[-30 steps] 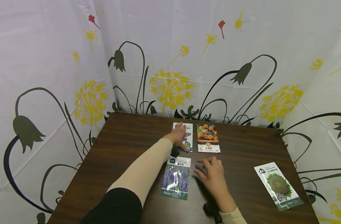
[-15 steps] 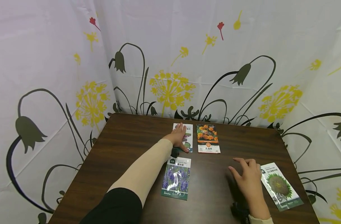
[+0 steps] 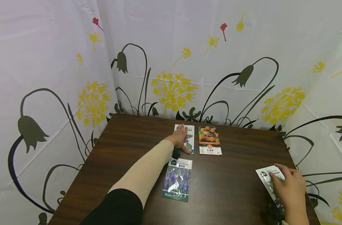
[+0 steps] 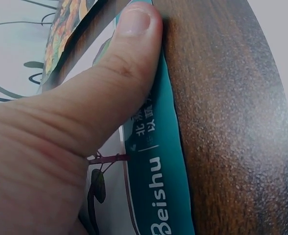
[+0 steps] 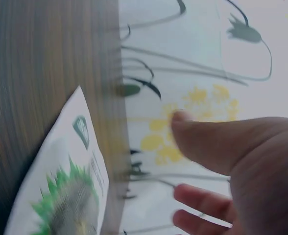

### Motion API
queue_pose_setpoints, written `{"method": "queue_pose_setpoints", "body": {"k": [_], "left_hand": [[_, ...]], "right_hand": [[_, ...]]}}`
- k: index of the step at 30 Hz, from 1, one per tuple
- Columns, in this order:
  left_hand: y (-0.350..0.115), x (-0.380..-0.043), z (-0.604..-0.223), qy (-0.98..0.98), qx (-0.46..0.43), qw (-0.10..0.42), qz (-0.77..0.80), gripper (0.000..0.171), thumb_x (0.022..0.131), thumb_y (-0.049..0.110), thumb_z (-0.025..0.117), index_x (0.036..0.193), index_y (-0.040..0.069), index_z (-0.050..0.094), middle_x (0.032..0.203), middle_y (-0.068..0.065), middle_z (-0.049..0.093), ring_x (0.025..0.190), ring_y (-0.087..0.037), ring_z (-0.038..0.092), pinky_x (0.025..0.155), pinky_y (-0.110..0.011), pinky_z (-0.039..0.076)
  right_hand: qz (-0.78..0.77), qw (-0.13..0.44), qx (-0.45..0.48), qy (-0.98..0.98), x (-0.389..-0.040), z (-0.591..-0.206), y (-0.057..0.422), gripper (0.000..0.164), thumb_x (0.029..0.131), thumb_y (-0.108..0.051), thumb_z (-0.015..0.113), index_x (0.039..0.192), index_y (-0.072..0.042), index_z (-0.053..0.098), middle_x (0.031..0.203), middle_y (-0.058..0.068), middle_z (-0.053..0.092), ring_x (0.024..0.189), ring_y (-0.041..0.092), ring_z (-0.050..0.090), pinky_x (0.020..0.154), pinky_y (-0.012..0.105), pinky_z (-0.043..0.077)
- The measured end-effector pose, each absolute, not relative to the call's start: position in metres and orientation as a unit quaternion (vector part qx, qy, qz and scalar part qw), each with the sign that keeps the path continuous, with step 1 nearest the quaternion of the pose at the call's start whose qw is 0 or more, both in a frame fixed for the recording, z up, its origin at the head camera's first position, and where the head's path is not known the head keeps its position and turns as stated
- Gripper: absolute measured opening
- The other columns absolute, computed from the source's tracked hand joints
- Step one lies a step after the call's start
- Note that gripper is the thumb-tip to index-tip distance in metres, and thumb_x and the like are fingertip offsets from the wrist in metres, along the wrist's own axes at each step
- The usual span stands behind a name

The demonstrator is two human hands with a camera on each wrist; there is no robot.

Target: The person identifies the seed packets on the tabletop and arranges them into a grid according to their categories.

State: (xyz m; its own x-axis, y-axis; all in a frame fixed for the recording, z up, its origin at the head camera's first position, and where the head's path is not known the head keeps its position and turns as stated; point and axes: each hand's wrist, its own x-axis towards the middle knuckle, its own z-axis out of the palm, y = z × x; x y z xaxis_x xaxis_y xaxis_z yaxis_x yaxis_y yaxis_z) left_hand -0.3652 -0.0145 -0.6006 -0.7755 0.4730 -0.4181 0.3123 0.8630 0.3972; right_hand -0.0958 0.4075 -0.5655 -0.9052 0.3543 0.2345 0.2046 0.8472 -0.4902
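Note:
My left hand (image 3: 177,139) lies with fingers spread on a white seed packet (image 3: 190,137) near the back of the table, covering part of it. In the left wrist view its thumb (image 4: 124,68) rests along the packet's green strip (image 4: 158,161), marked "Beishu". At the right, my right hand (image 3: 291,189) is over a seed packet with a green-fringed sunflower head (image 3: 267,179), hiding much of its picture. The right wrist view has the thumb (image 5: 207,142) and fingers apart, beside that sunflower packet (image 5: 60,196), nothing between them.
An orange marigold seed packet (image 3: 209,140) lies right of my left hand. A purple-flowered seed packet (image 3: 177,179) lies nearer, beside my left forearm. Behind the dark wooden table (image 3: 126,137) hangs a white flower-printed curtain (image 3: 165,40).
My right hand has travelled right from beside the purple-flowered packet to over the sunflower packet. My left hand has stayed on the white packet.

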Motion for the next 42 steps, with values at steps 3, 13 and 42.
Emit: {"method": "queue_pose_setpoints", "body": {"k": [3,13,42], "left_hand": [[-0.014,-0.371,-0.609,0.93,0.207,0.265,0.148,0.154,0.071,0.063,0.098,0.176,0.012,-0.003,0.182,-0.011,-0.022,0.171,-0.027,-0.019,0.14,-0.048,0.003],[-0.013,-0.372,-0.613,0.932,0.212,0.261,0.136,0.154,0.072,0.063,0.097,0.176,0.011,-0.004,0.182,-0.015,-0.022,0.171,-0.03,-0.019,0.14,-0.047,0.003],[-0.016,-0.358,-0.588,0.931,0.233,0.246,0.136,0.144,0.08,0.055,0.096,0.175,0.003,0.001,0.182,-0.023,-0.014,0.172,-0.038,-0.011,0.141,-0.049,0.006]], "right_hand": [[0.23,0.146,-0.133,-0.953,-0.092,-0.567,0.416,0.05,0.095,-0.009,0.083,0.141,-0.001,0.066,0.131,0.043,0.049,0.123,0.065,0.043,0.094,0.074,0.034],[0.208,0.104,-0.079,-0.97,-0.088,-0.577,0.435,0.054,0.091,-0.005,0.083,0.142,-0.002,0.065,0.146,0.05,0.044,0.126,0.071,0.043,0.096,0.079,0.036],[0.269,-0.059,-0.134,-0.952,-0.09,-0.603,0.445,0.062,0.097,0.01,0.06,0.157,0.001,0.051,0.163,0.048,0.024,0.147,0.075,0.026,0.114,0.086,0.029]]}}
